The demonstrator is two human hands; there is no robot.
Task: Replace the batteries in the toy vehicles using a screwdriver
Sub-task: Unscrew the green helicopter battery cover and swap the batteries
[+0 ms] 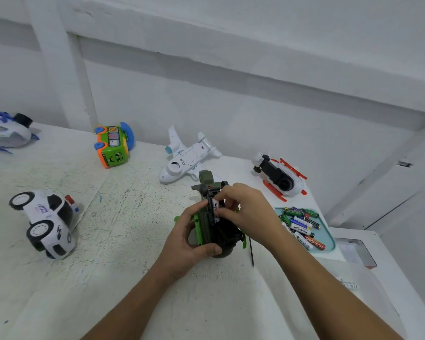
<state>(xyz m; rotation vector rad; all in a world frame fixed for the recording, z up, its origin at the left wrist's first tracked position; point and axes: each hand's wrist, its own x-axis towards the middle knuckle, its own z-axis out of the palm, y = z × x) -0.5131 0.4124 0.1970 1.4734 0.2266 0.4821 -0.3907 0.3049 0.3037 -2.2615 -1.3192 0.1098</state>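
My left grip (189, 238) held the green toy (204, 224); right grip (245, 209) pinched a battery (216, 207).
Judged light, rigid: hold the body.

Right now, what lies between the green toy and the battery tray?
Head view: the right hand and a thin dark rod, likely the screwdriver.

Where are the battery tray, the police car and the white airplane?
battery tray (326, 233): head view, bare teal floor near its right rim.
police car (43, 212): head view, white side door panel.
white airplane (188, 157): head view, underside of the fuselage.
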